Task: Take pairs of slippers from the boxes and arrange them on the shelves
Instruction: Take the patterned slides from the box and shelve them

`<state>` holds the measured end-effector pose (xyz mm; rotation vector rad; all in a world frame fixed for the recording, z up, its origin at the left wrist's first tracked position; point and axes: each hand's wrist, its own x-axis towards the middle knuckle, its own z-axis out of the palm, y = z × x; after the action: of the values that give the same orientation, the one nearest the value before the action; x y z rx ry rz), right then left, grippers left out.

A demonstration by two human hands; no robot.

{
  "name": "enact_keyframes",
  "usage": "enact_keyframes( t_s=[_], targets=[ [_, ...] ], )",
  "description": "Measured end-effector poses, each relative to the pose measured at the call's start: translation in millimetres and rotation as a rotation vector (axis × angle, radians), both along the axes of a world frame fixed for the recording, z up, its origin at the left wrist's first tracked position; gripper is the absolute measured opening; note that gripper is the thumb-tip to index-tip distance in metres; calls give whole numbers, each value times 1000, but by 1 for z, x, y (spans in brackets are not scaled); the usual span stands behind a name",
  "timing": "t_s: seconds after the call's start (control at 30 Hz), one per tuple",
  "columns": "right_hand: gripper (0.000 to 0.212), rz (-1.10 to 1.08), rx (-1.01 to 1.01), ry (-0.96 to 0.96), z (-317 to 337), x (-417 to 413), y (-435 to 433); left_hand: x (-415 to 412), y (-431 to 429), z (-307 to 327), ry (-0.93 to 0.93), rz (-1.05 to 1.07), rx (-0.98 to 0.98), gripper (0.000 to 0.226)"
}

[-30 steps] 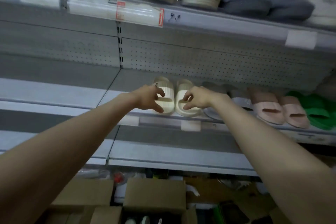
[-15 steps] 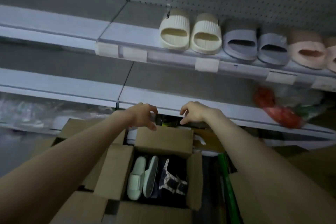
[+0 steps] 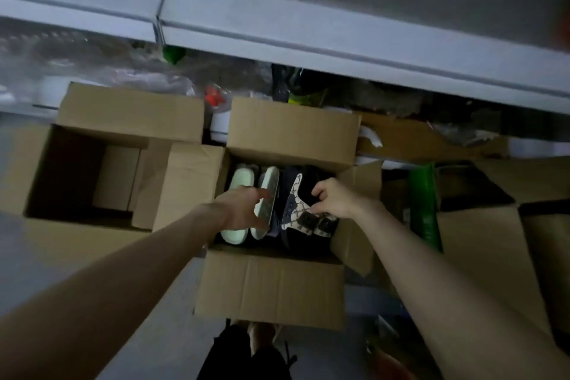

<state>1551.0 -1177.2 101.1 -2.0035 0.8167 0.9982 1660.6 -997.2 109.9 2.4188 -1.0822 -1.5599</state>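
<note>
Left hand (image 3: 243,207) is spread wide over the pale green slippers (image 3: 236,234), fingers either side of the one standing on edge, nothing clamped yet. Right hand (image 3: 334,199) is curled at the patterned slipper (image 3: 294,203). Pinching or only touching, I cannot tell. Everything sits inside the box (image 3: 271,287). The danger is split pairs: each hand is on a different design, and the flat green slipper under the left palm could be left behind.
</note>
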Motion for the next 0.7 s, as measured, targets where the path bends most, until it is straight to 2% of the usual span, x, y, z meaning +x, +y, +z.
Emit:
enact_keyframes(
  t_s=[0.1,0.4,0.53,0.7],
  targets=[
    [49,-54,1,17,-58,-14,-1,-9,-4,-53,11,5,25,65],
    [20,-225,-22,15,-185,-60,-19,-37,-38,-177,22,-54,-52,67],
    [36,-256,-14,53,-215,-69,-27,-48,-60,-221,10,-108,-116,78],
    [63,-240,-59,53,-250,-73,-31,-56,-80,-264,-65,-320,-218,86]
  ],
)
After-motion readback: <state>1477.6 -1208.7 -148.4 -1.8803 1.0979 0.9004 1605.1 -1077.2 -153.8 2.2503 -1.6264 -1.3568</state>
